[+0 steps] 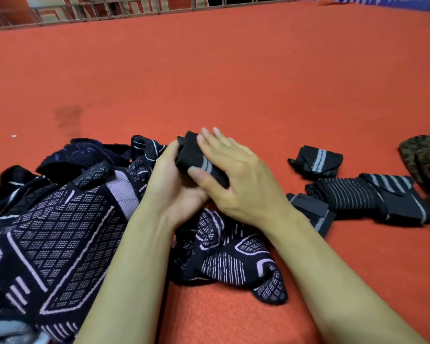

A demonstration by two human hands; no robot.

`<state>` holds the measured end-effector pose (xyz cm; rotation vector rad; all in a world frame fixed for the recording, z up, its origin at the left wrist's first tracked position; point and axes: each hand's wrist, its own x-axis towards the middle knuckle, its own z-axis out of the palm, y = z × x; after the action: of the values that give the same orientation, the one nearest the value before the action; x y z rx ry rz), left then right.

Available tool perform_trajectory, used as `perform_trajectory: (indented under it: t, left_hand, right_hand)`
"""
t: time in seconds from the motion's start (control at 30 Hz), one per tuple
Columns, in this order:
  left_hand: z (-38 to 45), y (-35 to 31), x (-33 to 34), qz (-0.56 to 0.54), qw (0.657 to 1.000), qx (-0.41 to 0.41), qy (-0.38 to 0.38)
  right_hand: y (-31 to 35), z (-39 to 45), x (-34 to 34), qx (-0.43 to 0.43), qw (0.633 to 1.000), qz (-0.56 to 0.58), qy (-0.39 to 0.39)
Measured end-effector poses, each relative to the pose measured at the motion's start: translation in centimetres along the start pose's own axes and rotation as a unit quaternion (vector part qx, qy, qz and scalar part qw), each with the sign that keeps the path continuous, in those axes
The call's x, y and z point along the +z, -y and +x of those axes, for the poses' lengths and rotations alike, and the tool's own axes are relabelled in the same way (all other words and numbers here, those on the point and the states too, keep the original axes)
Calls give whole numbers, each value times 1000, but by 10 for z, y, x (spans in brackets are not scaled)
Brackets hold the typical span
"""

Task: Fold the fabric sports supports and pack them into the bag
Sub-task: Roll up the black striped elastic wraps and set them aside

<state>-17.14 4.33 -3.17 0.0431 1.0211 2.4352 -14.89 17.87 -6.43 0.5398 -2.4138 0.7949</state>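
A small black support with grey stripes [196, 155] is folded between my two hands at the centre. My left hand [169, 180] cups it from below and the left, fingers curled around it. My right hand [236, 175] lies over its top, the thumb pressing the striped end. A heap of dark patterned supports [60, 214] spreads on the left, and one patterned piece [233, 259] lies under my wrists. Folded striped supports lie on the right: a small one [315, 161] and a larger bundle [363, 199].
Everything lies on an orange-red carpet [233, 78]. A dark mottled bag or cloth [425, 160] shows at the right edge. A metal railing [134, 8] runs along the far side.
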Motion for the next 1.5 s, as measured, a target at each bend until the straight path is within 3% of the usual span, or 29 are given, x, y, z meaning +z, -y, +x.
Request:
perform_trajectory:
  t: [0.17, 0.4, 0.57, 0.83, 0.97, 1.07, 1.27, 1.4, 1.5]
  left_hand:
    - [-2, -1, -3, 14, 999, -39, 21]
    - [0, 4, -1, 157, 987, -42, -9]
    - [-7, 9, 9, 324, 946, -3, 22]
    - [-13, 34, 39, 615, 782, 96, 46]
    - [-17, 66, 52, 763, 642, 31, 72]
    - [-27, 97, 62, 803, 590, 17, 79]
    - [-24, 134, 74, 821, 570, 11, 19]
    - [-21, 120, 68, 766, 641, 6, 37]
    - [-34, 112, 70, 726, 683, 46, 59]
  right_hand:
    - [-6, -4, 10, 50, 999, 8, 6]
    - [-22, 3, -23, 132, 989, 61, -29]
    - [-53, 6, -63, 189, 979, 57, -54]
    - [-91, -7, -91, 273, 962, 12, -24]
    - [-84, -10, -97, 301, 953, 15, -26]
    - [-69, -16, -116, 307, 948, 48, -71]
    - [-73, -98, -161, 395, 913, 52, -83]
    - [-70, -162, -192, 392, 906, 82, -134]
    - [-70, -196, -209, 384, 905, 84, -162]
